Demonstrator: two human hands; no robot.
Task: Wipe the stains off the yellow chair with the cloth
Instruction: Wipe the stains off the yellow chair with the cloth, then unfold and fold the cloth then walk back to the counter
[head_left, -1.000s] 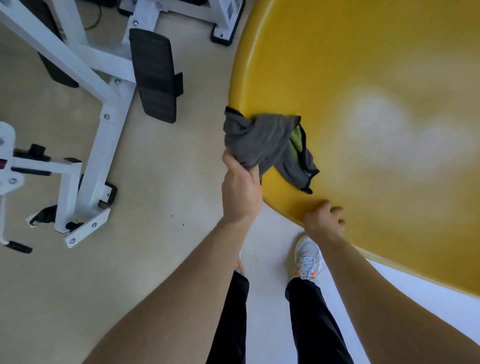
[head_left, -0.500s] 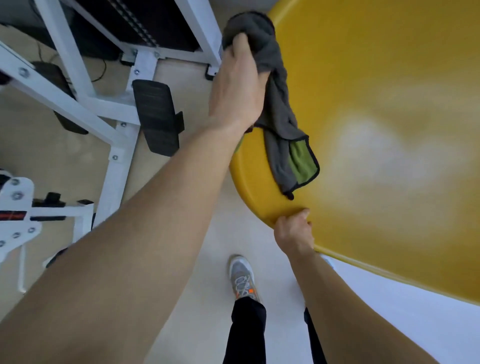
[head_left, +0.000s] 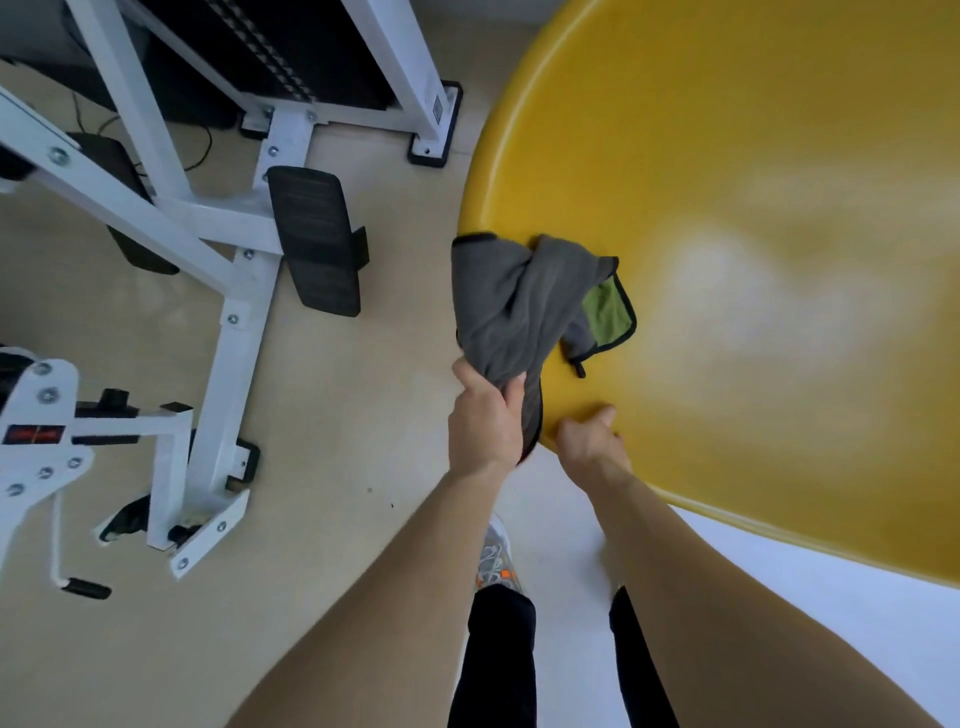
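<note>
My left hand (head_left: 485, 415), clenched on the cloth (head_left: 519, 296), has swept back from the far rim to the near edge of the yellow chair (head_left: 727, 156); my right hand (head_left: 589, 441) still clasps the rim. One rim stroke done, I judge; the seat's pale patch (head_left: 727, 291) looks untouched.
</note>
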